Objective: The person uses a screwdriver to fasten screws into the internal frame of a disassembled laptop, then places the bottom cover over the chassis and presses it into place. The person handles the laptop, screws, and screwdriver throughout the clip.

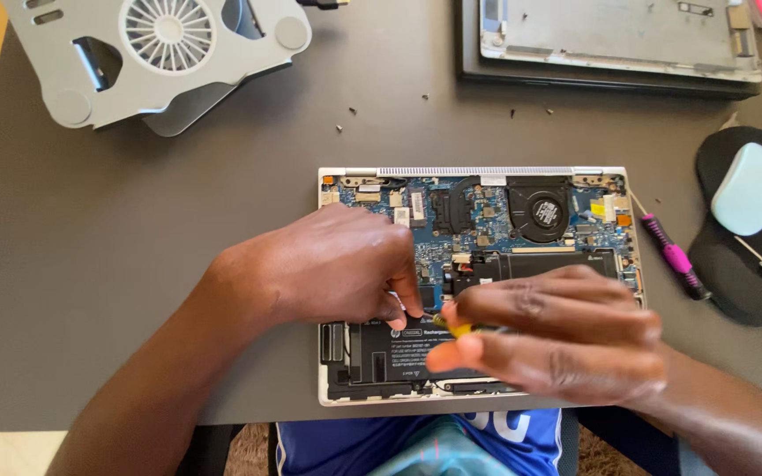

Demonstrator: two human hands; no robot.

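**Two hands over an opened laptop**

Two bare hands meet above the silver laptop with its bottom cover off (478, 172). The left hand (328, 264) presses curled fingertips onto the black battery pack (390, 353), seemingly to steady it. The right hand (557, 339) pinches a small yellow-handled tool (459, 330) (mostly hidden, tip unseen) just beside the left fingertips, fingers narrow around it. A purple-handled screwdriver (674, 256) lies well right of the fingers, near the pale blue mouse (748, 188).
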